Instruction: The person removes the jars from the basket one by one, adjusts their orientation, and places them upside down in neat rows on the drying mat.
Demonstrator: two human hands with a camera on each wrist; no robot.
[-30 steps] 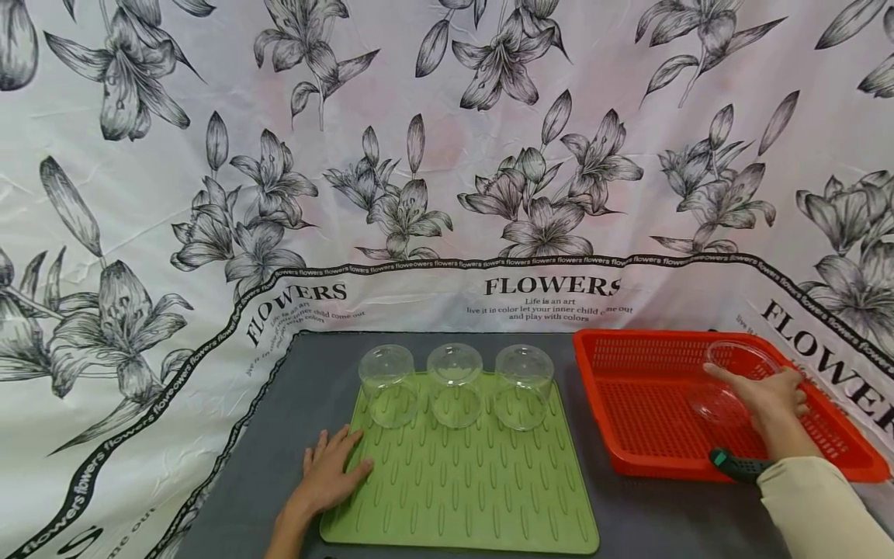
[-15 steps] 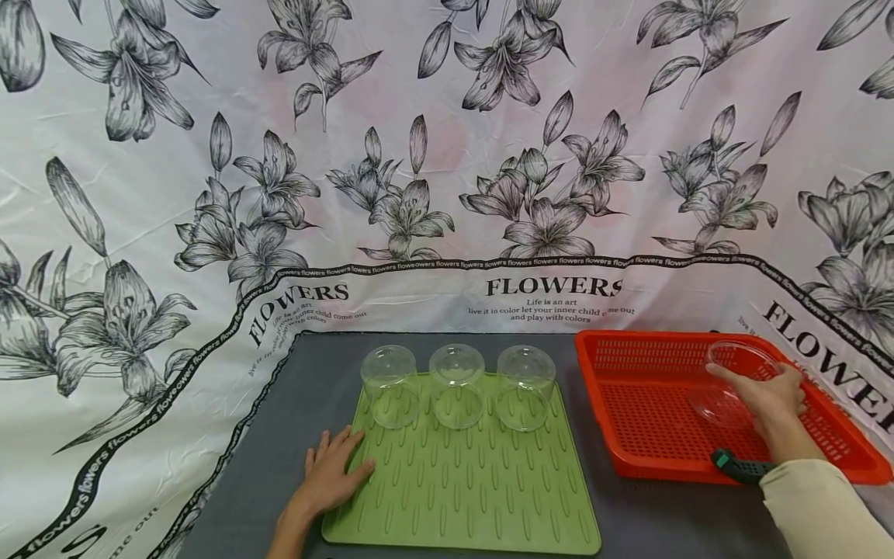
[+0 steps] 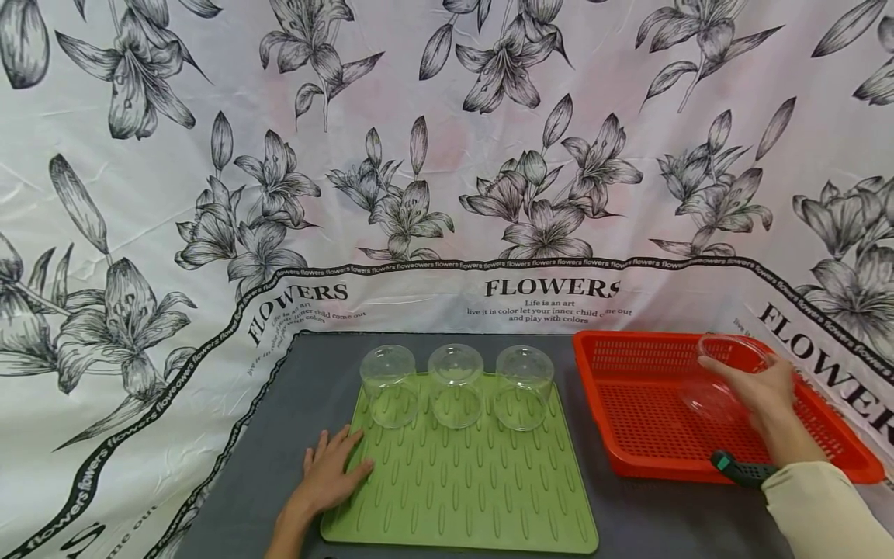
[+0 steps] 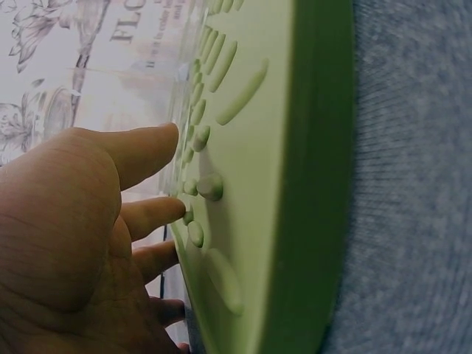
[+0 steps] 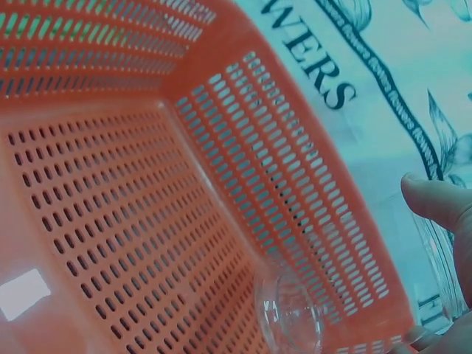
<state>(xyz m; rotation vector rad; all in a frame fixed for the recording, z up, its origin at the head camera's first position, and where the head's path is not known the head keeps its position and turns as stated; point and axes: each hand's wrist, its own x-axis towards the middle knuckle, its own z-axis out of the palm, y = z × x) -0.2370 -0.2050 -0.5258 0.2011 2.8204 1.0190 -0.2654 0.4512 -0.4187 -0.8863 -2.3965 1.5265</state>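
Observation:
In the head view my right hand (image 3: 764, 388) grips a clear plastic cup (image 3: 733, 353) by its side, over the right part of the red basket (image 3: 608, 464). The right wrist view catches the thumb and fingertips around the clear wall, with a clear round base (image 5: 289, 310) low against the basket's perforated side. My left hand (image 3: 331, 472) lies with spread fingers at the left edge of the green ridged mat (image 3: 457, 497). Its fingertips reach over that edge in the left wrist view. Three clear cups, left (image 3: 388, 380), middle (image 3: 455, 380) and right (image 3: 524, 380), stand in a row along the mat's far edge.
Grey cloth (image 3: 258, 466) covers the table under the mat and basket. Behind hangs a white curtain (image 3: 419, 194) printed with flowers, close to the far edge of both. A black strap with a green tip (image 3: 740, 468) circles my right wrist near the basket's front rim.
My right hand has shifted slightly up and to the left with the cup. The left hand and the three cups on the mat have stayed in place.

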